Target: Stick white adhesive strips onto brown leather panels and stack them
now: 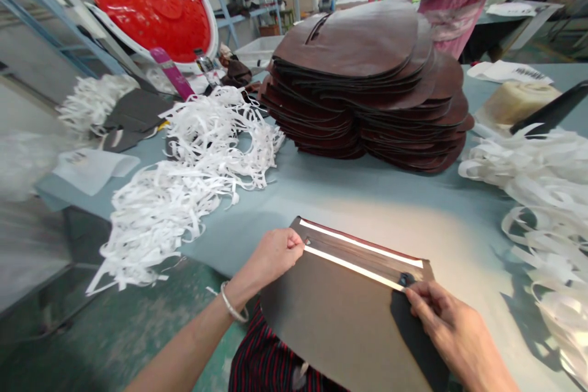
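A dark grey-brown flat panel (331, 312) with a curved lower edge lies at the front edge of the table. One white strip (362, 244) runs along its top edge. Below that, a second white strip (353, 267) is stretched between my hands. My left hand (278, 254) pinches its left end beside a small slot in the panel. At the other end, my right hand (443, 318) pinches the strip near a small dark piece (406, 279) on the panel.
A tall stack of dark brown leather pieces (362, 86) stands behind the panel. Piles of white strips lie left (197, 177) and right (542, 177). A tape roll (519, 104) sits at the right. A red basin (151, 0) leans at the back left. Another person (463, 0) stands beyond the table.
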Action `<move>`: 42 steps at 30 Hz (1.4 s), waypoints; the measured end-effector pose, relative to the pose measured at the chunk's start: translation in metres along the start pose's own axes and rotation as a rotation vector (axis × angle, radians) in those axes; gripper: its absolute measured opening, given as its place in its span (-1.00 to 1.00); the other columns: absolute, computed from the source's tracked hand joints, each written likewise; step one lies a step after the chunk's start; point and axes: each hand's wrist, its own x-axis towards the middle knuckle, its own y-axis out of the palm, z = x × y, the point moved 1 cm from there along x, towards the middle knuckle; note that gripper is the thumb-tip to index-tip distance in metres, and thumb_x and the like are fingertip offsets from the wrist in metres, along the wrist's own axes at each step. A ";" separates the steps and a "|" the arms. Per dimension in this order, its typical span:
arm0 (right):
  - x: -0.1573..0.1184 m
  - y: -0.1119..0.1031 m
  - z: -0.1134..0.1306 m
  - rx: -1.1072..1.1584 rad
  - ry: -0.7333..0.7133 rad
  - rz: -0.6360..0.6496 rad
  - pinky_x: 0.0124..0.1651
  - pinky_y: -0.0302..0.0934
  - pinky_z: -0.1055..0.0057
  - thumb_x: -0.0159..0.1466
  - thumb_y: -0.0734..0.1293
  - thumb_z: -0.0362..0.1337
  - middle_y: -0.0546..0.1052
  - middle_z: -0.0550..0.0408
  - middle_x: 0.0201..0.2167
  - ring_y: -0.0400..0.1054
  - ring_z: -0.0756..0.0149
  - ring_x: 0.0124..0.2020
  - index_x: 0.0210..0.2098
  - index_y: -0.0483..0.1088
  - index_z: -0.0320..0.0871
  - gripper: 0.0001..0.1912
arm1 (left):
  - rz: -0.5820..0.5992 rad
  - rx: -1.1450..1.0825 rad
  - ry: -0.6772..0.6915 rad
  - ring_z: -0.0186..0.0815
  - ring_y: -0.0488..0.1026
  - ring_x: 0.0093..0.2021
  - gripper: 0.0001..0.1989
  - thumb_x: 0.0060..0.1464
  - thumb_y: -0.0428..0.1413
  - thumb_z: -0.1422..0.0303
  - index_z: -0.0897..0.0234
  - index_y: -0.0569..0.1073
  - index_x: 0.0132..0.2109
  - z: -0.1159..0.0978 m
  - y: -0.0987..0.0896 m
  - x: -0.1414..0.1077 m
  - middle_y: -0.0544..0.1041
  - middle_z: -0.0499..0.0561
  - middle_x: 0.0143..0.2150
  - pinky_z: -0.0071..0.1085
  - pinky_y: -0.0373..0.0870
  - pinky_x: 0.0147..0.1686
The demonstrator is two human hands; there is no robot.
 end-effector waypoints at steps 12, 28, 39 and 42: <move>0.001 0.002 0.001 0.027 0.038 -0.056 -0.58 0.11 0.44 0.13 0.18 0.12 0.39 0.17 -0.70 0.26 0.32 -0.66 -0.44 0.39 -0.08 -0.59 | -0.005 0.051 -0.001 -0.36 0.33 -0.58 -0.84 -0.04 0.05 0.32 0.28 0.44 -0.48 -0.003 0.001 0.001 0.42 -0.09 -0.64 -0.46 0.04 -0.54; 0.000 0.005 0.000 0.128 0.032 -0.057 -0.43 0.10 0.43 0.22 0.20 -0.06 0.45 0.17 -0.59 0.32 0.32 -0.53 -0.43 0.38 -0.12 -0.71 | -0.299 0.299 0.252 -0.26 0.39 -0.33 -0.88 0.18 -0.01 0.30 0.24 0.34 -0.26 0.002 0.025 -0.012 0.44 -0.02 -0.35 -0.38 0.25 -0.30; -0.002 0.003 0.003 0.207 0.026 -0.116 -0.45 0.07 0.47 0.17 0.23 -0.28 0.43 0.19 -0.60 0.28 0.38 -0.54 -0.46 0.36 -0.14 -0.88 | -0.336 0.769 0.632 -0.01 0.29 0.08 -0.50 0.21 -0.02 0.44 0.17 0.19 0.28 0.020 0.054 -0.050 0.30 0.23 0.15 -0.11 0.30 0.01; -0.002 0.003 0.006 0.161 0.033 -0.128 -0.48 0.04 0.47 0.15 0.23 -0.29 0.41 0.21 -0.63 0.24 0.40 -0.58 -0.48 0.34 -0.13 -0.89 | -0.318 0.847 0.576 0.07 0.28 0.08 -0.44 0.20 0.06 0.31 0.02 0.13 0.31 0.012 0.058 -0.054 0.25 0.28 0.17 -0.05 0.34 -0.07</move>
